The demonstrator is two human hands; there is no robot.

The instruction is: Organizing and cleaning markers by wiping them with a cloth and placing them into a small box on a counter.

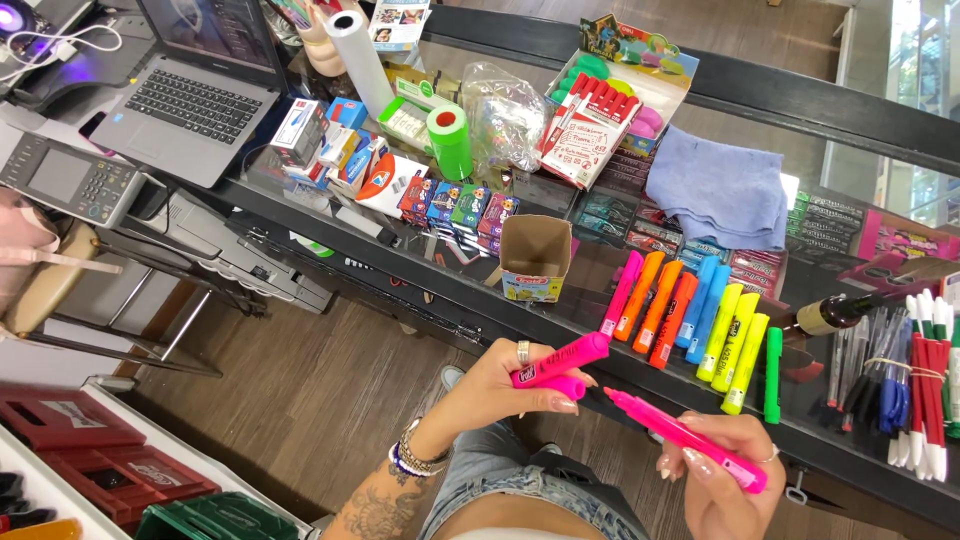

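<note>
Highlighter [690, 442] in right grip [722, 470], cap [560, 362] in left grip [500, 390].

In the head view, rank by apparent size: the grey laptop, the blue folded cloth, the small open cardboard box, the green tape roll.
1. Grey laptop
2. Blue folded cloth
3. Small open cardboard box
4. Green tape roll; close to the box, so the ranking is unsure.

Behind the row of highlighters [690, 320]: packets under the glass counter [560, 310], blurred by reflections. Right of the row: pens [925, 390] cut off by the frame edge. Below it: pink marker [690, 440] partly hidden inside the right hand [715, 470].
</note>
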